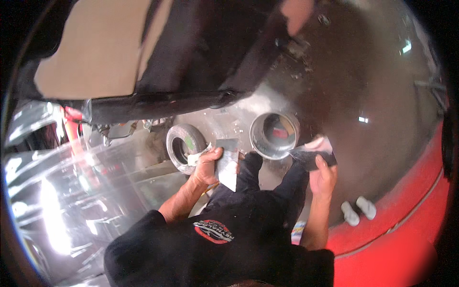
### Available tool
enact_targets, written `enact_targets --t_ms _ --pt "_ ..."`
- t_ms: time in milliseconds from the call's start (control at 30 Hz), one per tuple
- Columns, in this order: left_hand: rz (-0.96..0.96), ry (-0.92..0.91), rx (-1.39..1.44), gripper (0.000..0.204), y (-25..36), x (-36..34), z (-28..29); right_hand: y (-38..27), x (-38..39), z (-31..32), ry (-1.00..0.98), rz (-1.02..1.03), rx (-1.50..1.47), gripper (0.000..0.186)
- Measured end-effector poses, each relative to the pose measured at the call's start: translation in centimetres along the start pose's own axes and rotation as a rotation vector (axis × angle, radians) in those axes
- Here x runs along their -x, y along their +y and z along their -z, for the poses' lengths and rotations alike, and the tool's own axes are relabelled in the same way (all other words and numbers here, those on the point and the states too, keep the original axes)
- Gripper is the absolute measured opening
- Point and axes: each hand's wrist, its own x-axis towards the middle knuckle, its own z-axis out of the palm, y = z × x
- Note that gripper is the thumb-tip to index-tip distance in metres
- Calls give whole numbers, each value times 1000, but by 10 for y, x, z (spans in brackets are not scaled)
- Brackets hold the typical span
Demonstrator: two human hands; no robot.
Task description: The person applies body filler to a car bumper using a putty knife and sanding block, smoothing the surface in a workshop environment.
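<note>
My left hand [207,165] is closed on a piece of sandpaper [226,165], dark grey at the top and pale below. A crumpled whitish scrap [195,159] shows beside its knuckles. In my right hand [323,178] is another piece of sandpaper [316,154], pinched between thumb and fingers. It is bent, with a dark face and a pale, pinkish face showing. The two pieces are apart, held above my legs. Between and beyond my hands a round pale bucket [256,138] stands on the floor; what lies inside cannot be made out clearly.
A dark car body panel [205,52] with a beige patch [98,48] overhangs the far side. A tyre [192,134] lies left of the bucket. Shiny, plastic-like sheeting [110,191] fills the left. At right are white sandals [358,210] and a red car panel [401,234].
</note>
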Motion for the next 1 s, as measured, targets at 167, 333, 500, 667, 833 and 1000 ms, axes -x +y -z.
enact_targets --t_ms 167,333,500,667,833,1000 --pt "69 -46 -42 57 15 -10 22 5 -6 -29 -43 89 -235 41" --pt "88 -167 -36 55 38 -15 86 39 -15 -27 -1 147 -254 41" --pt "45 -18 -190 54 48 -22 98 107 -36 4 21 90 -311 45" --pt "95 16 -132 61 25 -50 131 158 -110 -7 503 277 84 35" --pt "217 107 -151 62 13 -48 142 162 -146 -24 432 244 172 38" --pt "190 -89 -55 59 30 -36 118 87 -103 -72 -207 128 -654 48"
